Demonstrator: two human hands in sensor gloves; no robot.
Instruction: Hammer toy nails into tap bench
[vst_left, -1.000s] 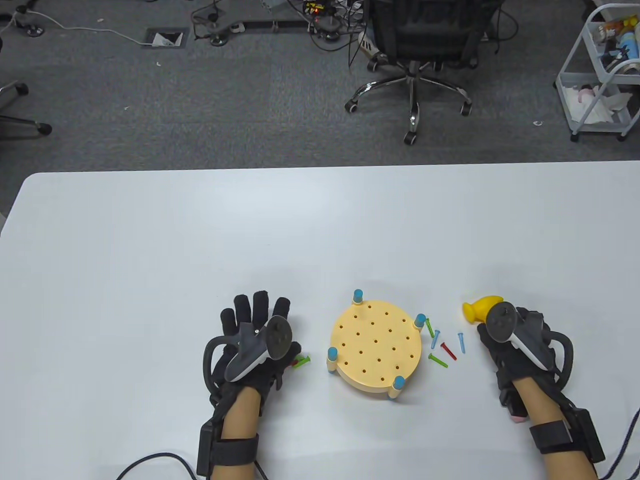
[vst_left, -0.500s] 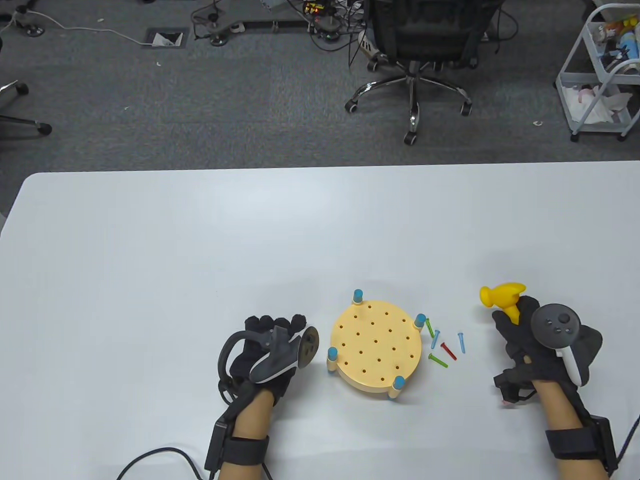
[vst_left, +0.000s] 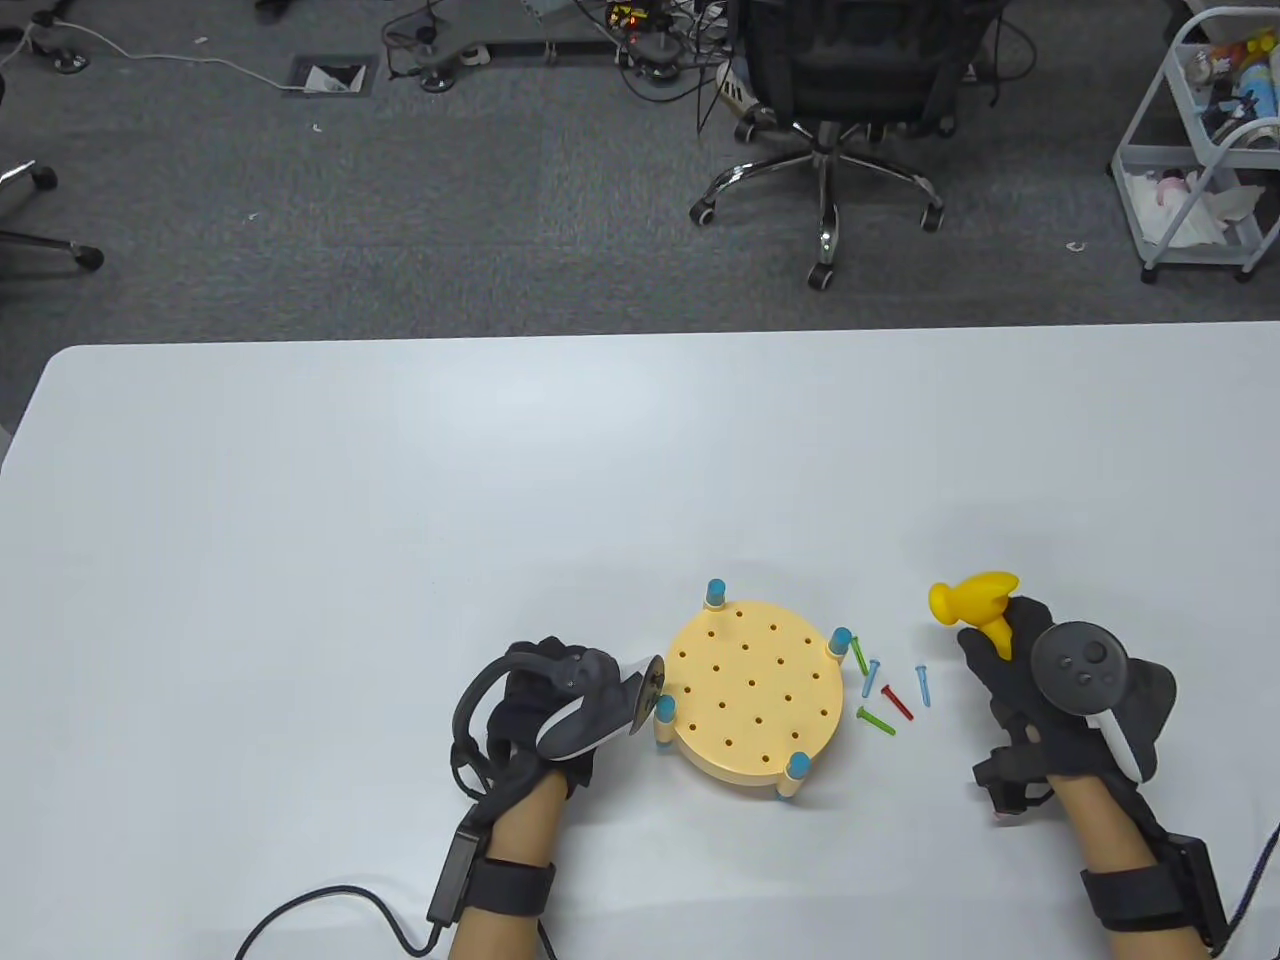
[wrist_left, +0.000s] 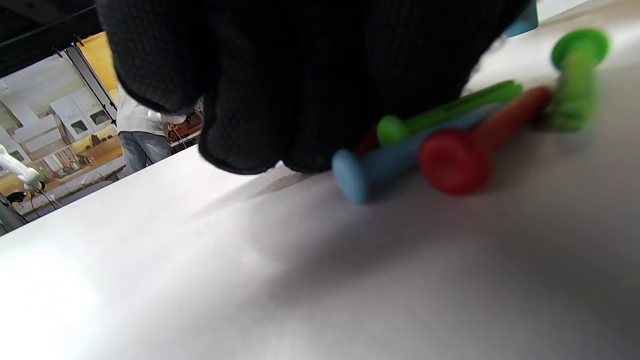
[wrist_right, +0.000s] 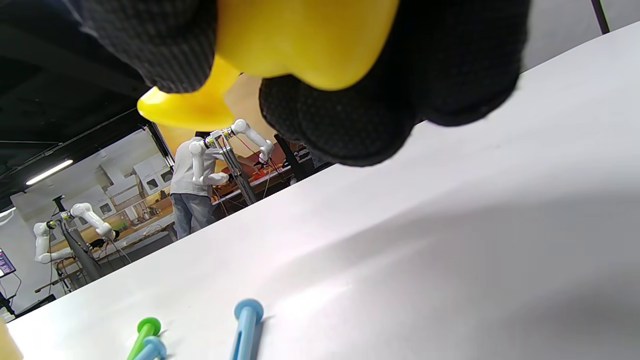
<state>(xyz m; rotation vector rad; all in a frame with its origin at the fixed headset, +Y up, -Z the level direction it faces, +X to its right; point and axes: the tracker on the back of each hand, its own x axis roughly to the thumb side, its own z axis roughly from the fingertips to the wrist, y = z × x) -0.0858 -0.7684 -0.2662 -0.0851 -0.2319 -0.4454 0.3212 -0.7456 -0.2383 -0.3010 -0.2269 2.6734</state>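
Since a moment before, my left hand (vst_left: 540, 705) had slid right until it sat just beside the tap bench (vst_left: 752, 700), its curled fingers (wrist_left: 280, 90) hiding part of a small bundle of toy nails (wrist_left: 450, 135); whether they gripped it I could not tell. My right hand (vst_left: 1050, 700) gripped the yellow hammer (vst_left: 975, 603), head pointing left, above the white surface (vst_left: 400, 500), an office chair (vst_left: 830, 120) beyond.

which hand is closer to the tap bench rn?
Left. The left hand sits right beside the tap bench, at its left edge. The right hand, gripping the hammer, is farther off, beyond the loose nails.
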